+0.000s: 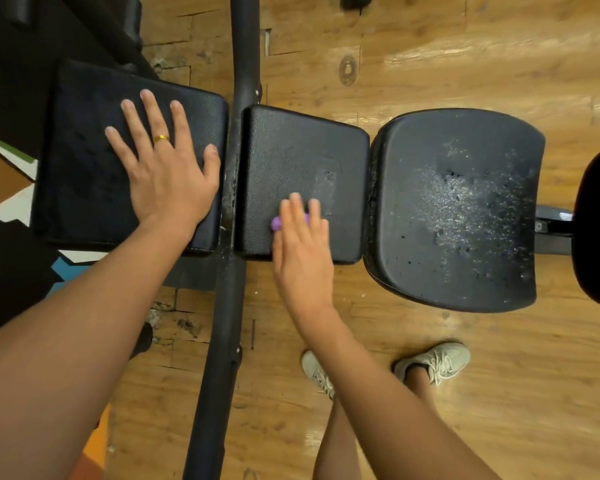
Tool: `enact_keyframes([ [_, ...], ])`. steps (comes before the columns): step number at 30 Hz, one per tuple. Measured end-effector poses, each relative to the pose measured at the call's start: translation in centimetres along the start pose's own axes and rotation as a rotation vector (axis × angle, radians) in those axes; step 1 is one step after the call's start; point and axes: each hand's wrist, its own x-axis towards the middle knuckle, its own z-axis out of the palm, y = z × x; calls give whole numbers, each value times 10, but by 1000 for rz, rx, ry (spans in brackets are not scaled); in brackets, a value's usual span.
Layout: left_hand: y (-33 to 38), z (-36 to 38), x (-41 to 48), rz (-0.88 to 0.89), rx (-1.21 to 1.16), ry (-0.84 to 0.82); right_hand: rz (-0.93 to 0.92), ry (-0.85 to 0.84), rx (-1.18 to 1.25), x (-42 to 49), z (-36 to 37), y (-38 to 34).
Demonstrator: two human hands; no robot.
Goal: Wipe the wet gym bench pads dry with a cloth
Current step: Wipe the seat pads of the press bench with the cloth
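My left hand (163,168) lies flat, fingers spread, on the pad (80,161) at the far-left end of the bench, bracing me. My right hand (300,251) is flat too, fingers nearly straight, pressing a purple cloth (277,223) onto the middle pad (291,150). Only a corner of the cloth shows, by my index finger.

This step is the middle pad, and I think it's about half done. A dull damp patch (328,188) sits just beyond my right fingertips. To do it well I should press evenly through the palm and sweep in overlapping strokes from the near edge across that patch, turning the cloth once it is soaked.

The seat pad (458,209), well to the right of my right hand, glistens with droplets and looks the wettest, so it will likely need the most passes.
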Motion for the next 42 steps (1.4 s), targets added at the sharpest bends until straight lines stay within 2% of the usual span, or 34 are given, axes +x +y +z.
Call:
enact_keyframes([
  [4,0,2,1,-1,9,0,304,77,64,7,-15,52],
  [7,0,1,1,-7,11,-4,405,124,65,11,-11,35],
  [9,1,1,1,-4,14,-4,332,106,52,10,-6,7],
  [12,2,0,0,0,12,-7,101,2,35,-1,2,-31],
  [15,1,0,0,2,14,-12,-52,-45,15,-3,0,-26],
  [16,1,0,0,2,17,-14,-35,-43,14,-1,-2,-13],
  [20,0,0,0,4,14,-14,250,22,79,8,-16,44],
  [29,1,1,1,5,16,-5,151,35,39,90,-27,67],
  [37,-1,2,1,-5,5,-18,163,-9,82,-14,-17,52],
  [42,0,1,1,11,14,-16,182,41,70,65,-21,61],
])
